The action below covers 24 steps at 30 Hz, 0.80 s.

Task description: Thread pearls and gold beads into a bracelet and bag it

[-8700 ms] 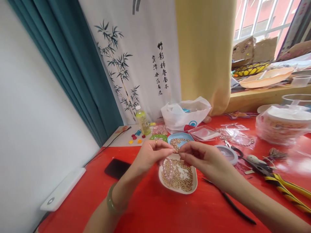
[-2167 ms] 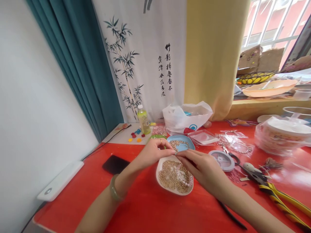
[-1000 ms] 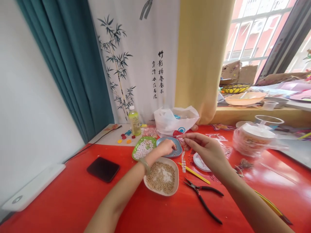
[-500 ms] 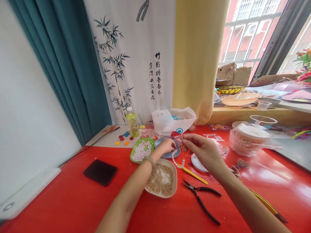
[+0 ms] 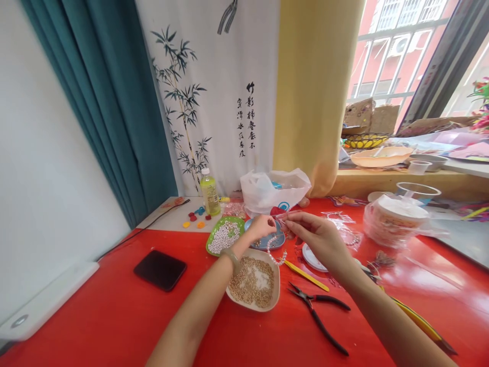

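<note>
At the left of the work, the green tray (image 5: 239,222) of pale beads sits on the red bench (image 5: 237,341). The left hand (image 5: 263,227) reaches past it, above the blue tray (image 5: 278,243), fingers curled narrow; from here I can't tell whether the tips have met or hold a bead. The cream tray (image 5: 277,285) of gold beads is nearer, under the left wrist. Then comes the bead strand (image 5: 281,262), hanging in a curve below and between the hands, close to both. The right hand (image 5: 317,232) seems to pinch its upper end, thumb and finger together. The yellow tweezers (image 5: 307,276) and the pliers (image 5: 310,298) lie unused below it. I'd judge this to be bead threading, at the point of picking a bead; the next move calls for a fine left pinch and a steady right hand.
</note>
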Available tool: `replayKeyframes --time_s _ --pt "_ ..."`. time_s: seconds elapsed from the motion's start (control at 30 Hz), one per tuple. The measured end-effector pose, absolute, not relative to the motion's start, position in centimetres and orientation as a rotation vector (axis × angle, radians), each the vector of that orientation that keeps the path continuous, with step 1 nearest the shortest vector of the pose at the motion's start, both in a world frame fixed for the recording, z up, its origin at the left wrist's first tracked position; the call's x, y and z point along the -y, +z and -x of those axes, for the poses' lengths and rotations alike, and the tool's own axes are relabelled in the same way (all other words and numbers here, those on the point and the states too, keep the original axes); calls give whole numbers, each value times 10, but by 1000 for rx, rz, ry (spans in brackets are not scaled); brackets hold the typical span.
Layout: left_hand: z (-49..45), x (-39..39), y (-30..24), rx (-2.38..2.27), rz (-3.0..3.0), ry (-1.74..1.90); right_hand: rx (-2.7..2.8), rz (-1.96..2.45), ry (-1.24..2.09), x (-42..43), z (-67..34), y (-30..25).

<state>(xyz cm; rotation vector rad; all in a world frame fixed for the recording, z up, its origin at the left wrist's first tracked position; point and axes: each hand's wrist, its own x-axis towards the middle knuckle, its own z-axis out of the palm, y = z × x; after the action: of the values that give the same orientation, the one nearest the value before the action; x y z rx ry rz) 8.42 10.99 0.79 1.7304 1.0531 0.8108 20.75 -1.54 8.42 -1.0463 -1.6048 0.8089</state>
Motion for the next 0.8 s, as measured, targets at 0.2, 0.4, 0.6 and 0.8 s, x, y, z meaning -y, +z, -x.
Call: replayKeyframes --time_s 0.2,0.4,0.6,0.8 --pt "-57 -75 33 -853 -1416 1076 1569 1087 915 13 -204 82" --pt "-41 -35 57 -664 -1101 1129 1515 1070 1055 16 -196 79" --pt "-41 -21 65 -531 -916 1095 1455 1119 1190 25 -185 84" --pt "-40 -22 60 -582 -946 1107 1441 1077 1199 27 -184 79"
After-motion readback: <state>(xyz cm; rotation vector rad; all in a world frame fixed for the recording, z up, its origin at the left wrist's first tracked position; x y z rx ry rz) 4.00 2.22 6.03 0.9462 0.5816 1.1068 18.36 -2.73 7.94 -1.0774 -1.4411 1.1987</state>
